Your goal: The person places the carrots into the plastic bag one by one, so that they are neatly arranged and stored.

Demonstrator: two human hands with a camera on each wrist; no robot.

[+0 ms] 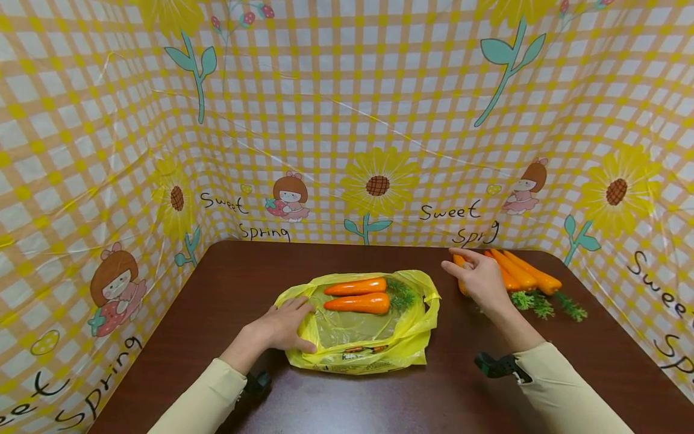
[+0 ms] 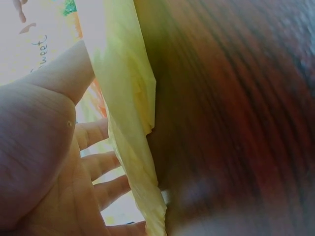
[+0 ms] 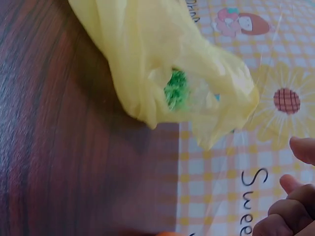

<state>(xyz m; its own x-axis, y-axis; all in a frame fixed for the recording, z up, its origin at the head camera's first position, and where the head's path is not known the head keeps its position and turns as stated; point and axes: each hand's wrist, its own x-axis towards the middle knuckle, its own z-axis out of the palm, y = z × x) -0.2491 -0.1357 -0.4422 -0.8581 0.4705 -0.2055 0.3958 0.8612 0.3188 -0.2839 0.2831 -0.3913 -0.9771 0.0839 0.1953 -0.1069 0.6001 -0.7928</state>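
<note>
My left hand [image 1: 284, 324] lies spread at the left side of a yellow plastic bag [image 1: 374, 360], with thumb and fingers reaching over its rim. In the left wrist view the fingers pass behind the bag's wall [image 2: 129, 93]. Two orange carrots [image 1: 356, 302] with green tops [image 1: 401, 295] lie side by side in the bag's wide mouth. My right hand [image 1: 482, 278] hovers over another carrot [image 1: 461, 278] right of the bag, partly covering it. Its thumb and index finger stand apart in the right wrist view, nothing between them, and the other fingers bend inward.
Several more carrots [image 1: 523, 274] with leafy green tops [image 1: 544, 306] lie at the back right of the dark brown table [image 1: 228, 283]. A yellow checked cloth [image 1: 325, 120] with printed flowers walls in the back and both sides.
</note>
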